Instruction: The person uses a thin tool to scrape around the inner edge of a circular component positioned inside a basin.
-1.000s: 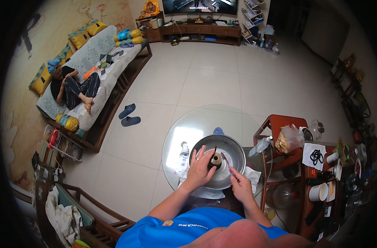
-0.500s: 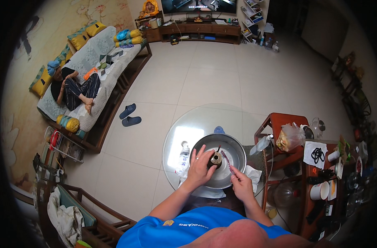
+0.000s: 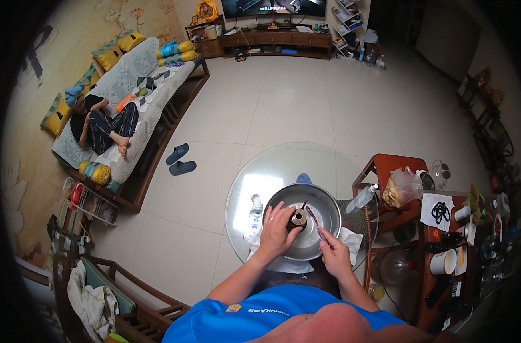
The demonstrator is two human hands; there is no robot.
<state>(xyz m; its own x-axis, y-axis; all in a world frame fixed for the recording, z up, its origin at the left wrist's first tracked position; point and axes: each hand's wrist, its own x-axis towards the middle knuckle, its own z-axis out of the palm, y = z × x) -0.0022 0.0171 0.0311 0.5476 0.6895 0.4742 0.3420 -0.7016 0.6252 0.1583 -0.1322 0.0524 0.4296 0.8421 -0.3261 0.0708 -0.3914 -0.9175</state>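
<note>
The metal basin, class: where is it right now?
In the head view, the metal basin sits slightly right of centre in the lower half, over the round glass tabletop, with the left hand and right hand at its rim.

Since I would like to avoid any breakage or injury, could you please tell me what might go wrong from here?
The dark pot could slip from the left hand and knock against the metal basin. The slim reddish tool, held near one end by the right hand, might skid and jab the left hand, which is close by. The clear bottle near the right edge of the round glass table could topple if bumped.
</note>
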